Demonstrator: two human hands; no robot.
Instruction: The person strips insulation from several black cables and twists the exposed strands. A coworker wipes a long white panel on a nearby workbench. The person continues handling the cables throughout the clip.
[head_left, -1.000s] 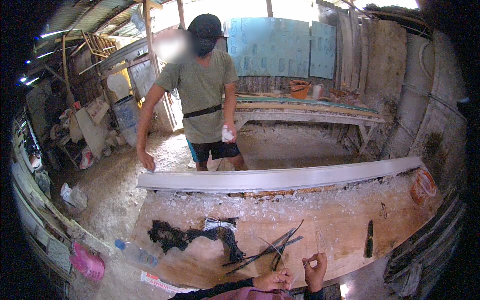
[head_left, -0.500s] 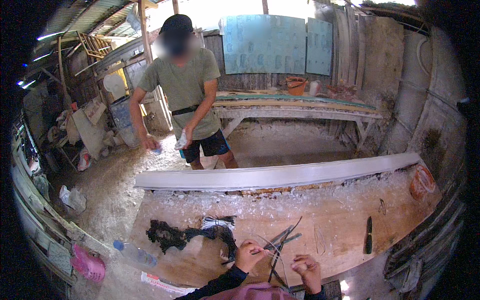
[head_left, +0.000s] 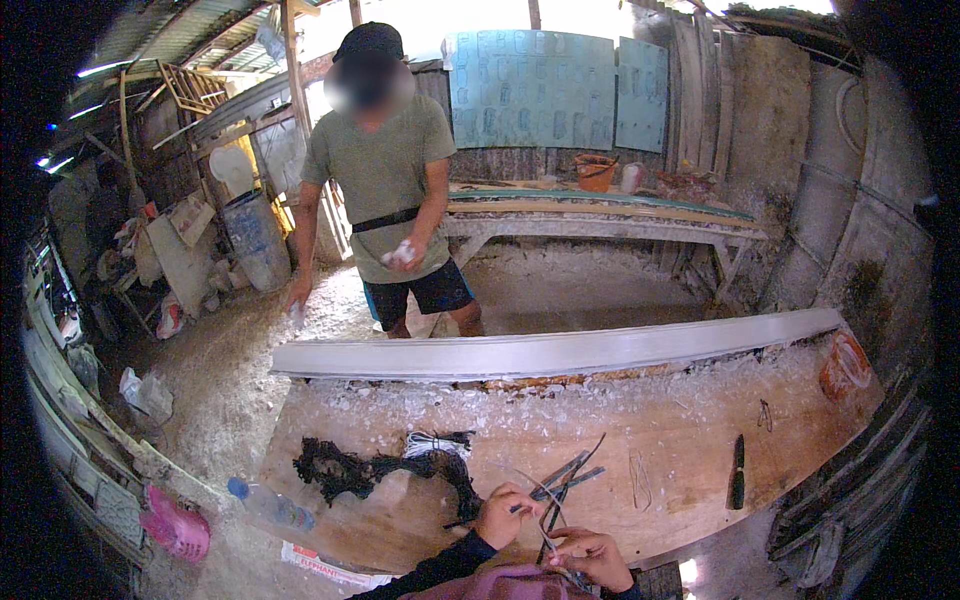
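Now your left hand [head_left: 507, 514] and right hand [head_left: 590, 555] both clench the thin wire loop [head_left: 545, 500] low over the bench [head_left: 680, 440], keeping it taut for bending.

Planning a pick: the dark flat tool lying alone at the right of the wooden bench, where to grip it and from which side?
Grip the dark tool at its lower, thicker end, coming from above. It lies flat on the wooden bench, running near to far, with bare board on both long sides, so fingers likely fit across its narrow width. Which end is the handle is unclear.
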